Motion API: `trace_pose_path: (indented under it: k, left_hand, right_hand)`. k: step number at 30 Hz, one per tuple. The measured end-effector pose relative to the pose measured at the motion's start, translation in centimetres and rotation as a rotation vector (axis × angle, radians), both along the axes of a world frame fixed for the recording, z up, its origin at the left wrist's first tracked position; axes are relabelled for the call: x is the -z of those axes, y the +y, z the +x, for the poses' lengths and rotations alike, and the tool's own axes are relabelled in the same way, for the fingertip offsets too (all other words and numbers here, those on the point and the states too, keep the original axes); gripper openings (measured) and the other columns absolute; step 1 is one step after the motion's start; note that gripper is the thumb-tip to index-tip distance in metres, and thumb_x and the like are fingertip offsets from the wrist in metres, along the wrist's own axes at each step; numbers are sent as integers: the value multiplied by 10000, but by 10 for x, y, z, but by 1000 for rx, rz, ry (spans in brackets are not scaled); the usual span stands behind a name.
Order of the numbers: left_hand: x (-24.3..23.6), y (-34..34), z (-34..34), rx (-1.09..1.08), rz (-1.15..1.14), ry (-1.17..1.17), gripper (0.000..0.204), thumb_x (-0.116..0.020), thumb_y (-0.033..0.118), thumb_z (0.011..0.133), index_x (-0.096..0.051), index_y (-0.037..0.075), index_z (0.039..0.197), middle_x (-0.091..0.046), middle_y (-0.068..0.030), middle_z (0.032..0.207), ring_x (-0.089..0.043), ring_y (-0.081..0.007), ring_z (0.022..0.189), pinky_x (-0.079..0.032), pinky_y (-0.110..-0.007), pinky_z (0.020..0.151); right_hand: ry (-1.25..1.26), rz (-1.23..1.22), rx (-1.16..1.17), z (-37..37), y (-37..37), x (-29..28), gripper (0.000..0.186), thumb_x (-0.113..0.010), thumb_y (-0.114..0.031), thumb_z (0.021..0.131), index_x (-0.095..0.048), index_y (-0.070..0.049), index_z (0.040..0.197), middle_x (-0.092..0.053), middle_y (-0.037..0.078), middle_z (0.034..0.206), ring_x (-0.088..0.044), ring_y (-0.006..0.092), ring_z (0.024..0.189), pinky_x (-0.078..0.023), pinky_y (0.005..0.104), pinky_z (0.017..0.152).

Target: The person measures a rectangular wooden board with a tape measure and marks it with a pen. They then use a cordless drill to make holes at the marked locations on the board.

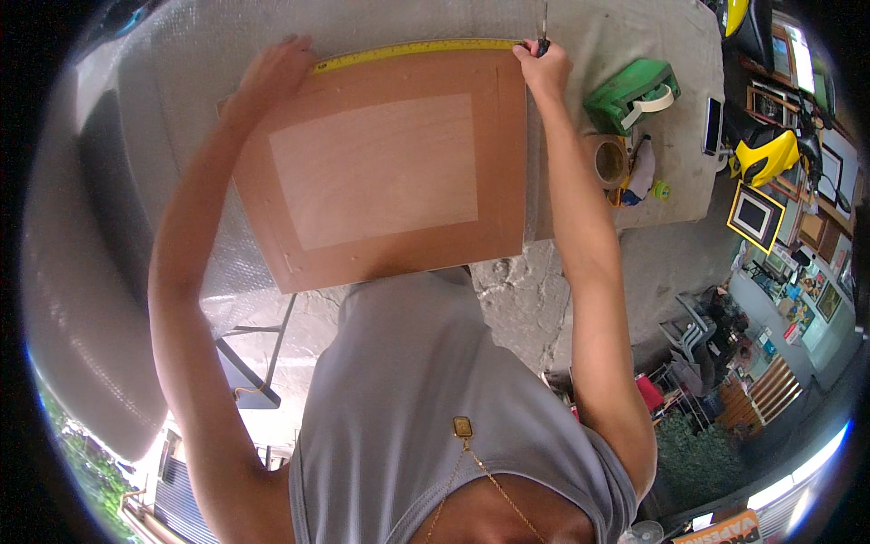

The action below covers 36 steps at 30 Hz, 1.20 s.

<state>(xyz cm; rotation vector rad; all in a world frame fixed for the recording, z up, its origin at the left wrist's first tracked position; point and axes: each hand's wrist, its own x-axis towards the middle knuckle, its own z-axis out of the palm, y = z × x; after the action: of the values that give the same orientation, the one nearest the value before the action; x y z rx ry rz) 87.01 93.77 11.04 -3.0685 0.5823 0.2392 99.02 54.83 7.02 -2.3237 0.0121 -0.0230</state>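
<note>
A brown rectangular board (500, 154) lies before me, its near edge by my waist, with a paler rectangle (376, 172) in its middle. Along the far edge runs the yellow blade of a tape measure (417, 53). My left hand (279, 68) is closed at the blade's left end; whether the case is under it, I cannot tell. At the right end, by the board's far right corner, my right hand (547, 69) grips a thin tool with a dark handle and narrow metal shaft (544, 41). Its thumb and fingers also meet the blade's end.
Right of the board are a green tape dispenser (625, 95) with pale tape, a brown tape roll (609, 161) and a phone-like device (713, 125). Bubble wrap (172, 172) covers the table's left side. Picture frames (755, 216) and a yellow-black motorbike (766, 156) stand beyond, right.
</note>
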Motion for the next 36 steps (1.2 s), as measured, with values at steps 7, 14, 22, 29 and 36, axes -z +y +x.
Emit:
trace_pose_path:
  k: [7,14,22,29,36]
  left_hand:
    - [-2,0,2,-2,1,5,61,-585,86,779,-580,30,804,-523,-99,931,-551,-285,943,-507,-403,764]
    - [-2,2,8,-3,4,-1,64,-589,82,775,-581,35,818,-527,-98,928,-554,-283,959,-503,-415,771]
    - [-2,2,7,-9,20,-9,76,-576,112,795,-595,50,835,-525,-95,912,-559,-275,954,-503,-408,772]
    - [1,4,9,-16,11,21,88,-559,128,811,-601,53,830,-526,-89,915,-561,-272,946,-508,-409,753]
    - [0,5,6,-21,-18,3,66,-574,100,784,-595,47,817,-524,-83,910,-560,-268,939,-503,-408,757]
  right_hand:
    - [13,11,-52,7,-12,4,259,-769,-189,640,-556,-45,620,-619,62,615,-625,235,601,-490,362,622]
    - [-12,-55,-112,7,-13,6,284,-768,-196,652,-526,-57,600,-585,70,572,-603,220,566,-470,352,583]
    - [-22,-18,-84,-1,-7,-5,280,-747,-223,676,-534,-54,610,-592,74,581,-594,244,558,-472,359,590]
    - [6,-39,-55,0,-8,-1,255,-741,-238,690,-573,-48,658,-605,82,613,-601,249,590,-474,373,611]
    - [-12,-193,-19,-14,7,-31,301,-725,-300,742,-597,-36,808,-643,152,793,-626,324,725,-479,396,658]
